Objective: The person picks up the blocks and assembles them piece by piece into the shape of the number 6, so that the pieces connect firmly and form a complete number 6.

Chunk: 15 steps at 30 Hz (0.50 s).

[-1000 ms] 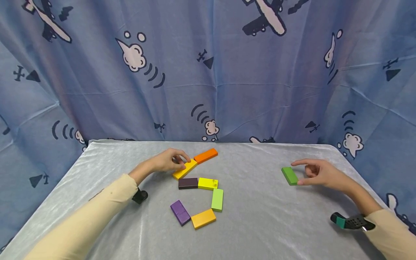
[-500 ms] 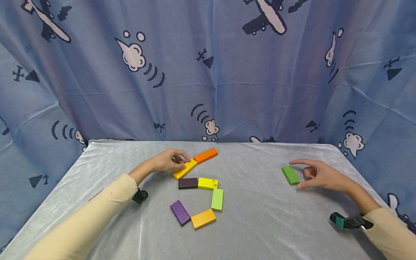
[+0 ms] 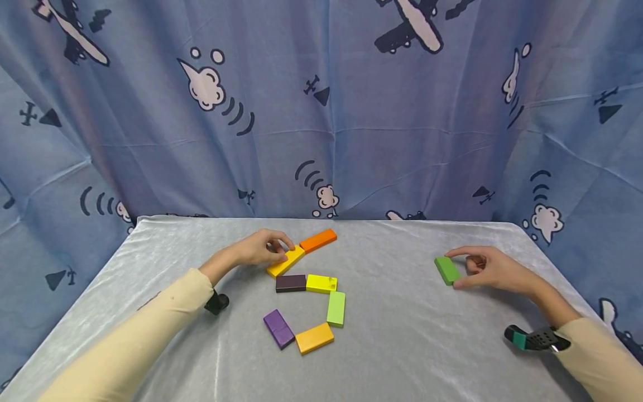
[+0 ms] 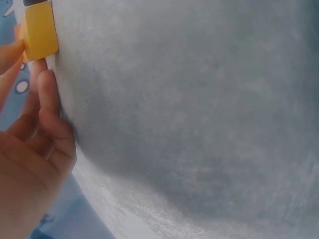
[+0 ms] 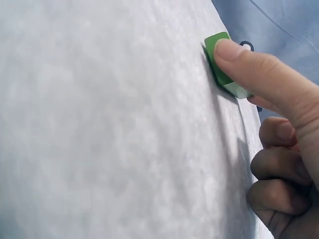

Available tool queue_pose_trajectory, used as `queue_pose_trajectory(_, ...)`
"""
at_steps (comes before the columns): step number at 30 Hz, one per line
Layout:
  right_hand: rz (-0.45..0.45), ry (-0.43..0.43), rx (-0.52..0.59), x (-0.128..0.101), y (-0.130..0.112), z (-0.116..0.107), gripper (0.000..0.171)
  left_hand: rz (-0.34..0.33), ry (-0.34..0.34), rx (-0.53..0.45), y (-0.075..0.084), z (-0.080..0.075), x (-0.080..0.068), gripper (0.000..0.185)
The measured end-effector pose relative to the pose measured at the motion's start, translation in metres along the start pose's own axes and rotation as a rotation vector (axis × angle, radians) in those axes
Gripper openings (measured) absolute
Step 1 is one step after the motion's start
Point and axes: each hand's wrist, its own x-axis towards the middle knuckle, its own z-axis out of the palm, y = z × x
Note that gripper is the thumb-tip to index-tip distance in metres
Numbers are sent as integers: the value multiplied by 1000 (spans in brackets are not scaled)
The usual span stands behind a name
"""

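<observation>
Since a second ago, right hand (image 3: pixel 489 268) is closing back onto green block (image 3: pixel 447 270), thumb and forefinger pinching its ends (it had opened briefly); I am watching remotely. Block is lying flat near the table's (image 3: pixel 402 346) far right corner, well apart from the others. Left hand (image 3: pixel 258 249) is resting curled fingers on yellow block (image 3: pixel 286 261), touching orange block (image 3: pixel 318 240), toward the far edge's middle. I am judging the green block light, rigid, smooth, perhaps slippery; short ends are giving the surest hold. No readable writing anywhere.
</observation>
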Motion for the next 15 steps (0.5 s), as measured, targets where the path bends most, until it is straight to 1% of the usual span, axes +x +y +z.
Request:
queue_pose_trajectory(4, 8, 32, -44, 5, -6, 3, 58, -15, 6, 5, -1, 0, 0, 24)
queue_pose_trajectory(7, -13, 61, -70, 12, -12, 8, 56, -18, 7, 8, 0, 0, 1, 24)
queue_pose_trajectory(11, -42, 93, -59, 23, -23, 16, 55, -13, 6, 9, 0, 0, 1, 24)
queue_pose_trajectory(15, -51, 91, -39, 35, -34, 26, 56, 0, 1, 12, -1, 0, 2, 24)
